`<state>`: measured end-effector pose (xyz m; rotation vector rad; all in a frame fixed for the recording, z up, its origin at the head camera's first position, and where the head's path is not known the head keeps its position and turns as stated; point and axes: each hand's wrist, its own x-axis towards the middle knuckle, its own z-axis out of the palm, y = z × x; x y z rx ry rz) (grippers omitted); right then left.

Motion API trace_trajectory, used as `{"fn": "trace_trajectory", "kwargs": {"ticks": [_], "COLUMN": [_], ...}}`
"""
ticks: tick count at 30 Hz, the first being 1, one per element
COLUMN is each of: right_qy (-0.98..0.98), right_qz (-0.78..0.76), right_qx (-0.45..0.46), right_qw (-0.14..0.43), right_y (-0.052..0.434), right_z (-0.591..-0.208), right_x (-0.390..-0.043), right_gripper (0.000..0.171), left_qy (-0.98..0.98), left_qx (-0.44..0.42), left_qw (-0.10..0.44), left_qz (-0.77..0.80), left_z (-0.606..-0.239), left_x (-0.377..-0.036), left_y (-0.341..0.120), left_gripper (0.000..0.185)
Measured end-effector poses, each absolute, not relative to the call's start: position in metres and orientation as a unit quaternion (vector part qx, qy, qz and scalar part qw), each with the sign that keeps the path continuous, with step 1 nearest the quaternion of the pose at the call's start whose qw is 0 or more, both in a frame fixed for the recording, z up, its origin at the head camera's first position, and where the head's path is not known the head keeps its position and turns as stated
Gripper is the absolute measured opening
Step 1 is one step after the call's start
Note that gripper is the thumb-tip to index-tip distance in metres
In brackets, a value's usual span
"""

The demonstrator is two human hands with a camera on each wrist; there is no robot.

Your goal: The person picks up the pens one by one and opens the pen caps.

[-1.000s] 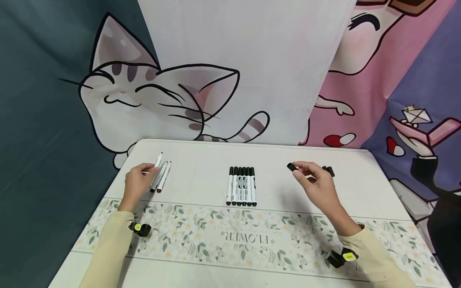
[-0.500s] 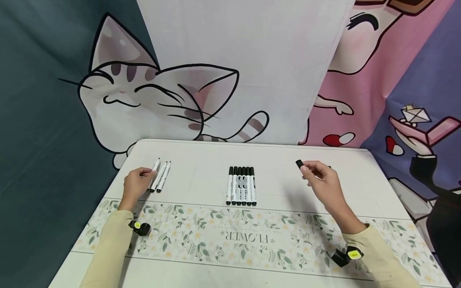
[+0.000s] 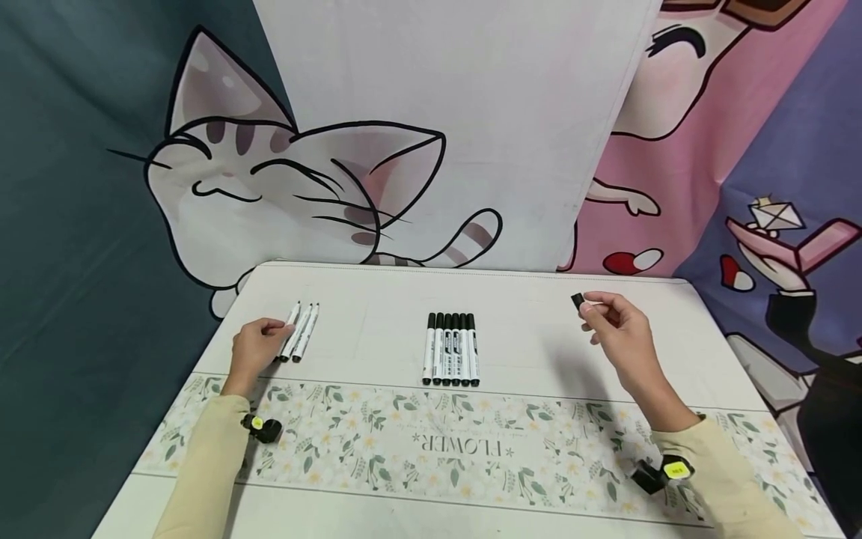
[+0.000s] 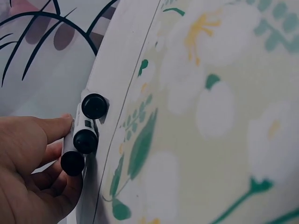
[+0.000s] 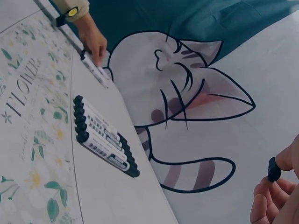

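- Right hand (image 3: 622, 333) raised over the table (image 3: 525, 299), fingertips pinching a black cap (image 3: 577, 301).
- Left hand (image 3: 252, 348) rests on the table, fingers curled against three uncapped markers (image 3: 301, 331).
- Six capped markers (image 3: 453, 349) lie between both hands.

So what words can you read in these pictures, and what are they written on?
"FLOWER": printed on the floral runner across the table, upside down in the head view.
Print on the six capped markers: too small to read.
Yellow stickers on the wrist cameras: too blurred to read.
Black cap in the right hand: no text visible.
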<state>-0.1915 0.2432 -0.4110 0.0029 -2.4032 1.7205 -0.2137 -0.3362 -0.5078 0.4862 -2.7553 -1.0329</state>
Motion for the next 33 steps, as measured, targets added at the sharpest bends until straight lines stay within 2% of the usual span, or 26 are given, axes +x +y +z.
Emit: {"fn": "trace_trajectory", "kwargs": {"ticks": [17,28,33], "right_qy": [-0.815,-0.809,-0.813], "right_qz": [0.570,0.566,0.552], "right_qx": [-0.040,-0.118,-0.158], "right_qw": [0.095,0.105,0.096], "right_y": [0.275,0.307,0.321], "right_z": [-0.410,-0.419,-0.430], "right_x": [-0.212,-0.235,-0.243], "right_gripper": [0.027,0.013,0.012], "left_qy": [-0.918,-0.899,-0.897], "left_qx": [0.162,0.144,0.122], "left_qw": [0.068,0.134,0.134], "left_qz": [-0.356,-0.391,-0.404], "left_z": [-0.509,-0.496,-0.492], "left_x": [-0.209,-0.203,-0.198], "left_y": [-0.338,-0.315,-0.298], "left_gripper": [0.049,0.045,0.044]}}
